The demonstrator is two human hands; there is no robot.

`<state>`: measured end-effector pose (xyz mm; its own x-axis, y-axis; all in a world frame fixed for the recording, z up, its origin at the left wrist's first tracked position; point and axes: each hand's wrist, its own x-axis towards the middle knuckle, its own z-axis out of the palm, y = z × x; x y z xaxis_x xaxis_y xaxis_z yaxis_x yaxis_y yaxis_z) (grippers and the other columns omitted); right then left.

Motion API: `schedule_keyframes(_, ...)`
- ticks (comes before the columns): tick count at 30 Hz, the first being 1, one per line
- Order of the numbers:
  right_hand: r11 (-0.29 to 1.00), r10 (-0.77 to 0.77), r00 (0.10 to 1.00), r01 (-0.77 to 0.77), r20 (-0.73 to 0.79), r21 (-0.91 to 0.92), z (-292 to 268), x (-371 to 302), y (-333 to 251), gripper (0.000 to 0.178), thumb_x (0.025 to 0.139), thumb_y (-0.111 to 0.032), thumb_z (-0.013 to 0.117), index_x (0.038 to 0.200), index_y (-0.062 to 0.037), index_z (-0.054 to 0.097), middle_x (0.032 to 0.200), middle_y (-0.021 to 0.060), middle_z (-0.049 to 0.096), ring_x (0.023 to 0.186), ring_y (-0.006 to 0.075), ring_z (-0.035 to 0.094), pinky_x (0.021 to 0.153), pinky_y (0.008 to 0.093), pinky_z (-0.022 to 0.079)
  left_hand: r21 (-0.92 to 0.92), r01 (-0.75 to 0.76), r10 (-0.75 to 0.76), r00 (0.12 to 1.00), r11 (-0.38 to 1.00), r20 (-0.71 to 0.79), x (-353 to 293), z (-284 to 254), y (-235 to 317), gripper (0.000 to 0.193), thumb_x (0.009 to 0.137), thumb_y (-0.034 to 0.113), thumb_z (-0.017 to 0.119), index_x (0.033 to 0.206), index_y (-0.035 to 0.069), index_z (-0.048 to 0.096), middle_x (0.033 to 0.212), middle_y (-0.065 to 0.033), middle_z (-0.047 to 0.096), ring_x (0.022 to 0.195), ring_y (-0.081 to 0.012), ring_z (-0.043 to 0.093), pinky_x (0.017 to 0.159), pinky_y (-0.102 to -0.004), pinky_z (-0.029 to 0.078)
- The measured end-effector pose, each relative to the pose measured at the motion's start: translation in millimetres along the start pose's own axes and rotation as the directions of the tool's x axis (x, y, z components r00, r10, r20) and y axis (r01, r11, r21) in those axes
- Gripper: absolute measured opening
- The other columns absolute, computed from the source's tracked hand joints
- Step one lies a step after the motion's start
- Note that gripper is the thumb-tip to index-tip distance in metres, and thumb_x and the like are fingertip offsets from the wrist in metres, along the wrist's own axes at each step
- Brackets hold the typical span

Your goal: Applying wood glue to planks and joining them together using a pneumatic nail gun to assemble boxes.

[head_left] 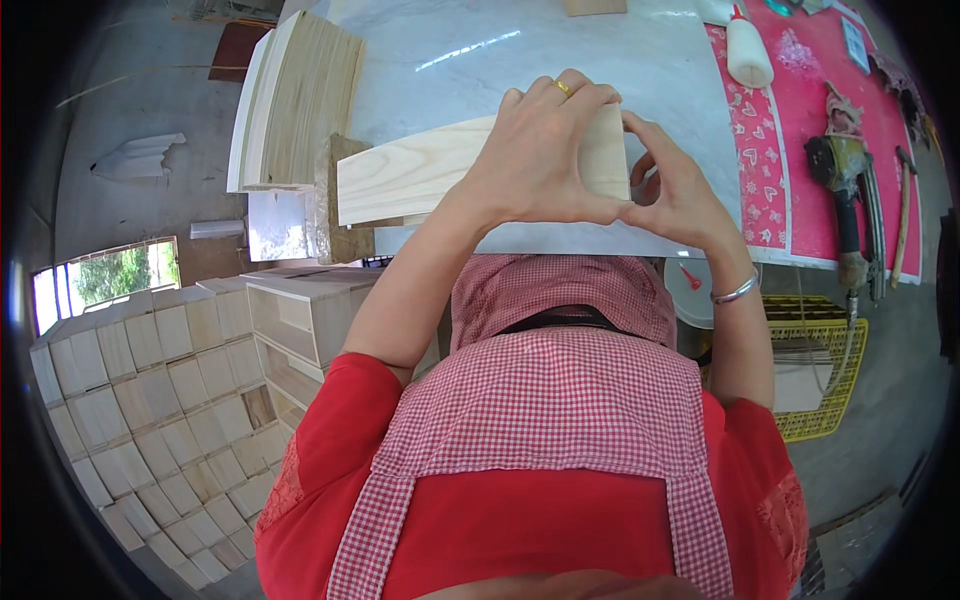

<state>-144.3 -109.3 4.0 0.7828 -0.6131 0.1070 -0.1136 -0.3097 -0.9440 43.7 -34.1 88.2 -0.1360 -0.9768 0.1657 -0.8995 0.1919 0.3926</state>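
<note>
Pale wooden board (410,175) lies under both hands, over the near edge of the table. Left hand (540,150) clamps across its width near the right end, fingers on far edge, thumb on near edge. Right hand (680,190) curls round that end, thumb tips meeting at near corner; can't tell if its fingers press the wood. Board's middle is covered, underside mostly hidden. Tabletop (660,60) beyond the grip: pale, marbled, glare streak. Concrete floor (200,100) far left. Stacked boards (300,110) crowd the board's left end; wooden boxes (170,400) piled below left of grip. Right of grip: pink mat (800,110), glue bottle (750,55), power tool (845,170). Yellow crate (845,385) lower right, partly behind right forearm
</note>
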Motion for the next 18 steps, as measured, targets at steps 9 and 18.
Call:
schedule_keyframes(9,1.000,0.006,1.000,-0.006,0.002,-0.009,-0.5,0.7,-2.1,0.095,0.065,-0.021,0.086,0.147,-0.0083,0.040,0.126,0.0114,0.057,0.078,0.0238,0.060,0.070,0.0335,0.054,0.002,0.008,-0.008,1.000,1.000,0.013,0.5,-0.2,0.6,0.088,0.052,0.039,0.086,0.126,0.003,0.057,0.117,-0.0126,0.058,0.108,-0.0319,0.056,0.090,-0.0417,0.040)
schedule_keyframes(18,0.991,-0.132,0.980,0.126,-0.148,-0.049,9.5,-7.0,-18.6,0.102,0.063,-0.010,0.082,0.153,-0.0095,0.033,0.145,0.0119,0.045,0.112,0.0259,0.058,0.096,0.0368,0.049,-0.012,0.048,-0.047,0.998,0.999,0.034,2.2,0.5,1.8,0.089,0.050,0.038,0.085,0.126,0.002,0.056,0.116,-0.0129,0.057,0.107,-0.0327,0.055,0.090,-0.0422,0.040)
